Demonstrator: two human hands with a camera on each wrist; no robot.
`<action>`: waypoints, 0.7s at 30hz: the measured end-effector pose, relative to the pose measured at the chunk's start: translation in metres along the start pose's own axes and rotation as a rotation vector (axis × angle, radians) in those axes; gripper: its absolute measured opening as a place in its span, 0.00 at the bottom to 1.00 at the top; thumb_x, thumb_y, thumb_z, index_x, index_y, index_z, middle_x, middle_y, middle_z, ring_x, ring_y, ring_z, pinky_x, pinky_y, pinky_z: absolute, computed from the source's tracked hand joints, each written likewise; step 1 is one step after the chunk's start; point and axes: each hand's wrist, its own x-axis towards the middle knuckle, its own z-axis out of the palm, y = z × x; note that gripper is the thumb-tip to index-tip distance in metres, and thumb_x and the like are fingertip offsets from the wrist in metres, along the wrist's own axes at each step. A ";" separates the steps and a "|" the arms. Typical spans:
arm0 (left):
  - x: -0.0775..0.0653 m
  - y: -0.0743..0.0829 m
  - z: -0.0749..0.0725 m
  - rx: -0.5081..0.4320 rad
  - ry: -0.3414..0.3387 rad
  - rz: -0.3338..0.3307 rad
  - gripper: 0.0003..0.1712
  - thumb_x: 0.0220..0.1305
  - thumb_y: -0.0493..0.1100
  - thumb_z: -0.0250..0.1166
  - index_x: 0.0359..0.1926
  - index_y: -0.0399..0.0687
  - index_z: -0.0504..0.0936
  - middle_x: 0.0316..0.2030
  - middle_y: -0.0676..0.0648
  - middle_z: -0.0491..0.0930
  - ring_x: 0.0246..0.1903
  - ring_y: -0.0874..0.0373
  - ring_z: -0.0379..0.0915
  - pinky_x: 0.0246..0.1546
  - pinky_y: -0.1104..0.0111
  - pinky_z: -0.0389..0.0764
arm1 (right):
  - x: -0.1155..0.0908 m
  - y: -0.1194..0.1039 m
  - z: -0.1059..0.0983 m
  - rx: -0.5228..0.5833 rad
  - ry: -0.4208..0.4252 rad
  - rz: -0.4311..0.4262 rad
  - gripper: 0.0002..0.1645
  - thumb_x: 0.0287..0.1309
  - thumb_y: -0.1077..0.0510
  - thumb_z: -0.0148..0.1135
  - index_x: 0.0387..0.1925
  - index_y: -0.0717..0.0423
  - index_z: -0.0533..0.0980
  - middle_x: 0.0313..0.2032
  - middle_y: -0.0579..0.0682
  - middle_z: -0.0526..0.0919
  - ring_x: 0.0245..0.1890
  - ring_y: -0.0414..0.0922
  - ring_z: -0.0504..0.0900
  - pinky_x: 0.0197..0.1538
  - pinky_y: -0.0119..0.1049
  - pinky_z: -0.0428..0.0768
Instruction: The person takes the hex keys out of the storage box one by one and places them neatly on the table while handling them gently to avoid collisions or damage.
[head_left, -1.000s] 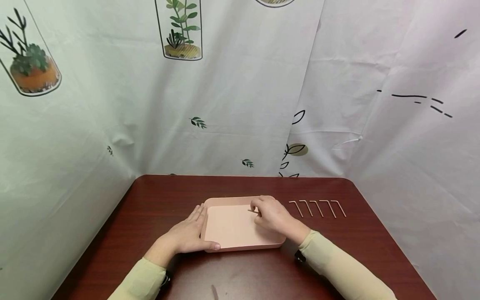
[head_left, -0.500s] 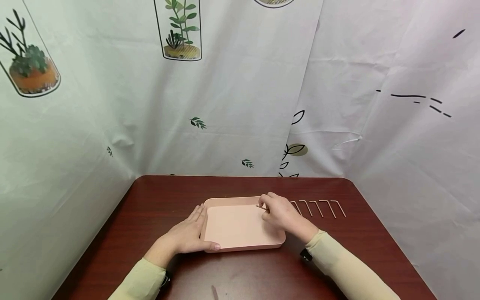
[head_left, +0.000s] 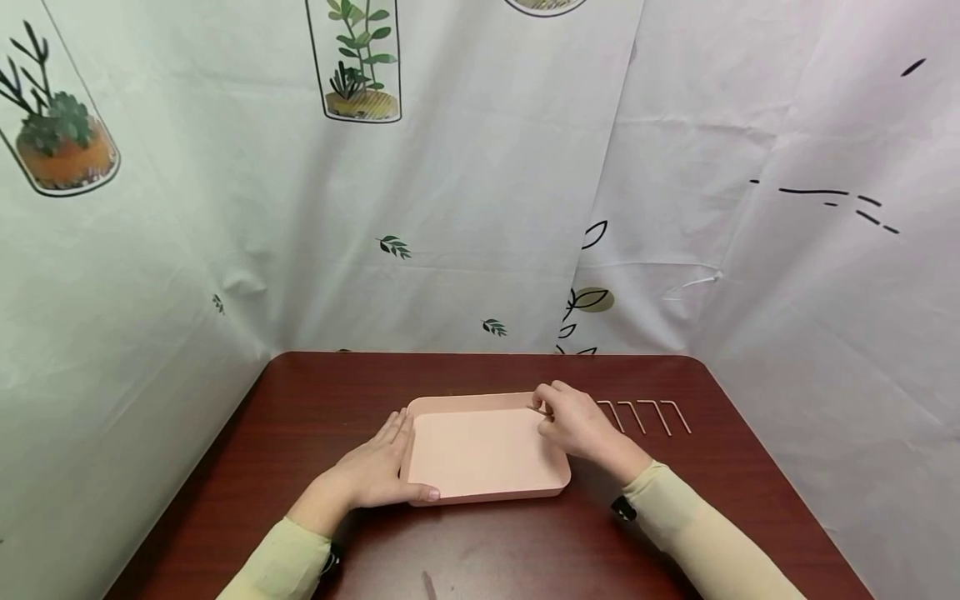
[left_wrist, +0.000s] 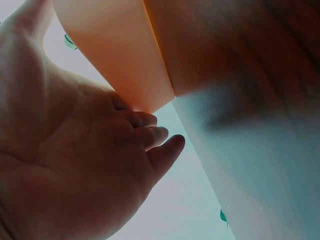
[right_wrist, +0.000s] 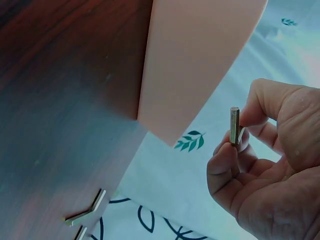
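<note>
A pale pink rectangular tray (head_left: 480, 454) lies on the dark red-brown table. My left hand (head_left: 375, 471) rests on its left side, fingers straight along the wall and thumb on the near rim. Over the tray's far right corner, my right hand (head_left: 573, 425) pinches a hex key between thumb and fingers. That hex key (right_wrist: 234, 125) shows its six-sided end in the right wrist view; the fingers hide much of it. In the left wrist view, the left fingertips touch the tray wall (left_wrist: 120, 55).
Several L-shaped hex keys (head_left: 678, 414) lie in a row on the table (head_left: 742, 508), right of the tray. The right hand partly covers that row. White patterned cloth (head_left: 480, 208) hangs behind and at both sides. A thin mark (head_left: 429, 585) shows near the front.
My right hand has moved right and slightly away from me, from over the tray's interior to its far right corner, carrying the hex key. The left hand and tray stay put.
</note>
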 end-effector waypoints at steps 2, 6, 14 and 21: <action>0.000 0.000 0.000 0.001 -0.003 -0.002 0.82 0.60 0.82 0.72 0.85 0.20 0.48 0.85 0.22 0.46 0.86 0.31 0.44 0.83 0.44 0.59 | -0.001 0.002 -0.002 0.003 0.006 0.003 0.17 0.49 0.68 0.70 0.38 0.47 0.79 0.31 0.43 0.74 0.27 0.41 0.73 0.32 0.38 0.76; 0.001 0.000 0.000 0.005 -0.002 -0.002 0.82 0.60 0.82 0.71 0.85 0.20 0.48 0.85 0.22 0.46 0.86 0.31 0.44 0.83 0.44 0.59 | -0.004 0.007 -0.004 -0.001 0.020 0.013 0.15 0.52 0.67 0.73 0.38 0.47 0.79 0.31 0.44 0.74 0.27 0.41 0.72 0.31 0.39 0.74; 0.000 -0.001 0.000 0.006 0.003 0.000 0.82 0.59 0.81 0.72 0.85 0.20 0.48 0.85 0.22 0.47 0.86 0.31 0.45 0.82 0.44 0.60 | -0.007 0.017 -0.008 0.003 0.053 0.033 0.16 0.52 0.68 0.73 0.37 0.46 0.79 0.31 0.40 0.73 0.27 0.39 0.72 0.32 0.37 0.74; 0.000 0.000 0.000 0.001 0.002 -0.004 0.82 0.59 0.81 0.72 0.85 0.20 0.48 0.85 0.22 0.46 0.86 0.31 0.44 0.82 0.44 0.61 | -0.010 0.025 -0.012 0.005 0.048 0.061 0.16 0.46 0.68 0.69 0.34 0.46 0.78 0.30 0.42 0.72 0.27 0.41 0.71 0.32 0.38 0.72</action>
